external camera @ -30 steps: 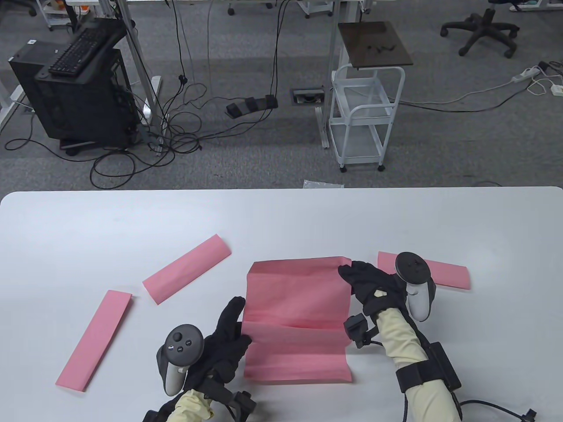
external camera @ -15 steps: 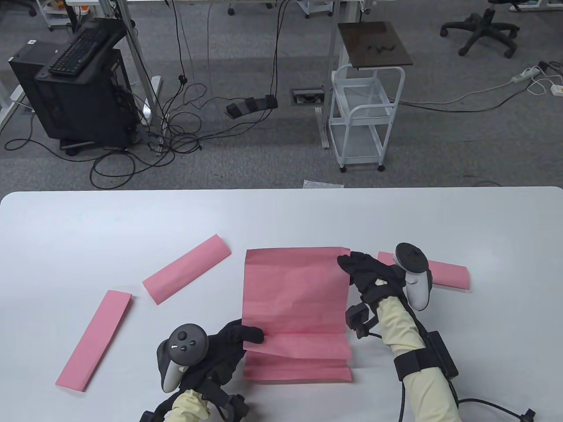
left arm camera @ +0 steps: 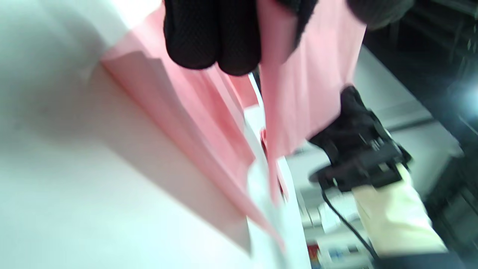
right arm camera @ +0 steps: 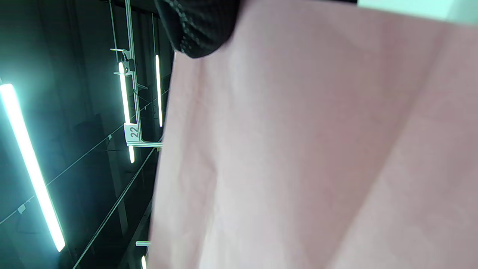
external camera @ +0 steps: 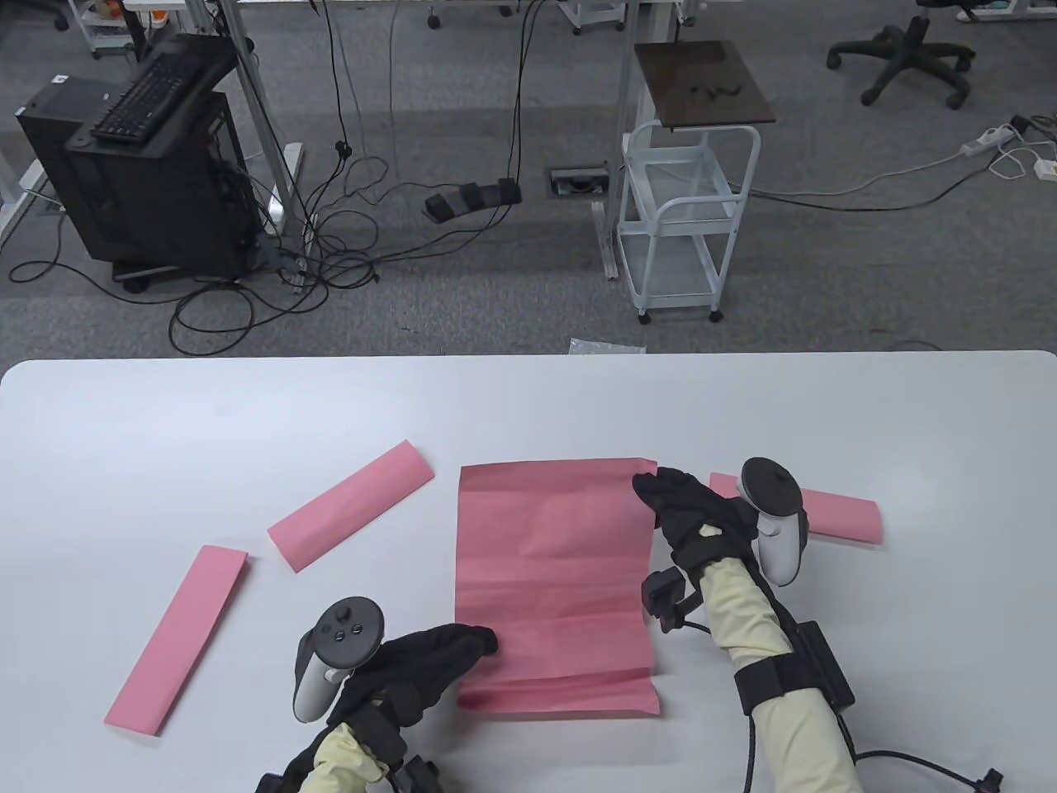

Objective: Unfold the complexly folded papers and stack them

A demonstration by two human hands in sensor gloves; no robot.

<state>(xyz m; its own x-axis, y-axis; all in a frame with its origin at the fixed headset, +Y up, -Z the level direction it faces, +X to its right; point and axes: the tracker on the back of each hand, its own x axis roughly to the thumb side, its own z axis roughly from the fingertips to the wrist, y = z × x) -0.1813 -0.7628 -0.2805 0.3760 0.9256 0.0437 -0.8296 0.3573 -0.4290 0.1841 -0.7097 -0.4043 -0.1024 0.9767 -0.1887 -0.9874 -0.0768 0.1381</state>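
- The step in hand looked like opening the last fold of the pink sheet (external camera: 552, 570), which lay mid-tabletop (external camera: 248, 413); best to draw the edges apart gently and evenly.
- The left hand (external camera: 421, 665) pinched its near-left edge, fingers curled.
- The right hand (external camera: 689, 516) gripped the far-right corner, forearm angled inward.

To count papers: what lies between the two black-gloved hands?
In the table view, only the large, partly unfolded pink paper sheet lies between left hand and right hand.
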